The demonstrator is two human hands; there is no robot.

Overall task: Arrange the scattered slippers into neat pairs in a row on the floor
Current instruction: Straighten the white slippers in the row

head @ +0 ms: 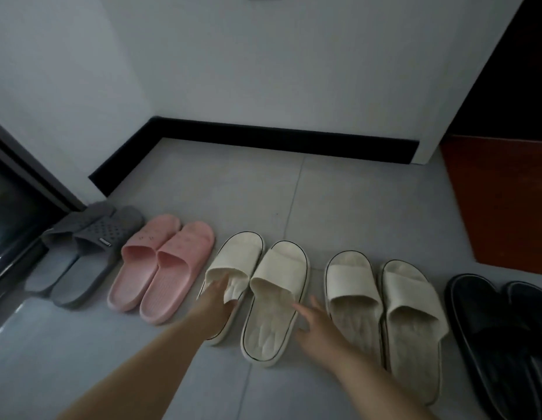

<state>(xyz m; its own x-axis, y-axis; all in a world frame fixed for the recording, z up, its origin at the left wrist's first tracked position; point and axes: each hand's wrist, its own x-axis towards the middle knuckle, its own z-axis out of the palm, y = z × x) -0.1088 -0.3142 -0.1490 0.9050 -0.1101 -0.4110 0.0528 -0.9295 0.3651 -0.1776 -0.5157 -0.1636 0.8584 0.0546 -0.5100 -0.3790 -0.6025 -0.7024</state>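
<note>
Left hand (216, 301) reaches into the cream foam slipper with dark sole edging (240, 253), thumb over its strap and fingers tucked beneath, gripping it; right hand (319, 325) lies open, fingers spread against the outer edge of the matching cream slipper (278, 274) just beside it. Both sit mid-row on the grey tiled floor (354, 201), between the pink rubber pair (166, 262) and the plain off-white pair (381, 298); the grey perforated pair (90, 253) and black pair (500, 334) end the row

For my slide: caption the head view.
Left hand holds and right hand touches the middle cream pair in a five-pair slipper row.
</note>
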